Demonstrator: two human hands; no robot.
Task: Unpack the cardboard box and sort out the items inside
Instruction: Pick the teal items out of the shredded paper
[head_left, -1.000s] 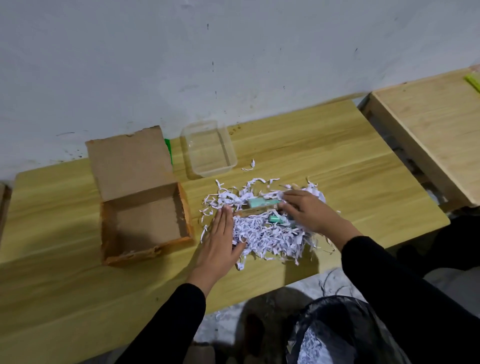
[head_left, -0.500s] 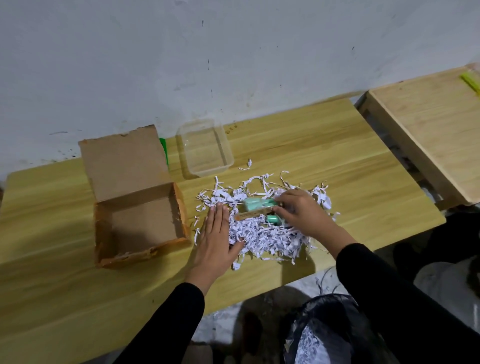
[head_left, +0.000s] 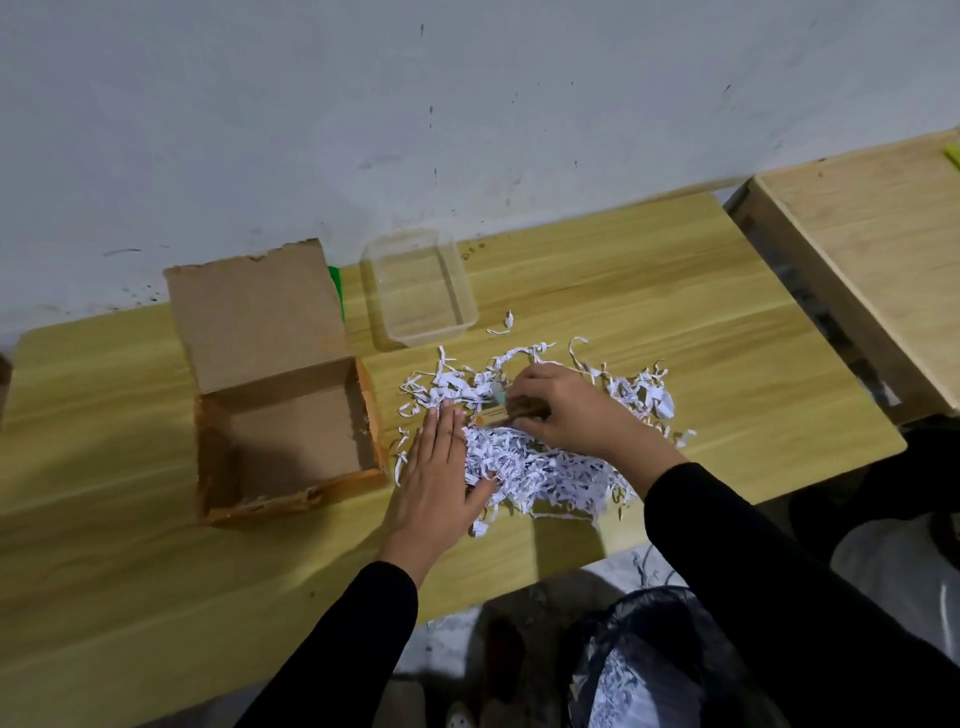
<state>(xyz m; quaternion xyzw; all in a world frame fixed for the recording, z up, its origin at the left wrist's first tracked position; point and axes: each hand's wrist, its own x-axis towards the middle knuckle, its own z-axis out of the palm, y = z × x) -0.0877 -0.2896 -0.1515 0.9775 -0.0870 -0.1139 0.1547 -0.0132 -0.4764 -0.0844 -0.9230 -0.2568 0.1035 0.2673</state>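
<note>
The cardboard box (head_left: 291, 441) stands open and looks empty, its lid flap raised toward the wall. To its right a pile of white shredded paper (head_left: 545, 467) is spread on the wooden table (head_left: 675, 291). My left hand (head_left: 439, 467) lies flat, palm down, on the pile's left edge. My right hand (head_left: 566, 410) reaches into the middle of the pile, fingers curled around a small brown item (head_left: 524, 406). A sliver of a mint-green item (head_left: 498, 398) and a tan strip (head_left: 491, 415) show just left of those fingers; the rest is hidden.
An empty clear plastic container (head_left: 421, 286) sits behind the pile near the wall. Something green (head_left: 335, 291) peeks out behind the box lid. A second wooden table (head_left: 872, 249) stands at the right. A black bag (head_left: 649, 665) holding shredded paper sits below the table edge.
My right hand moved left over the mint-green item and closed on the brown item, hiding most of both. My left hand stayed flat on the paper.
</note>
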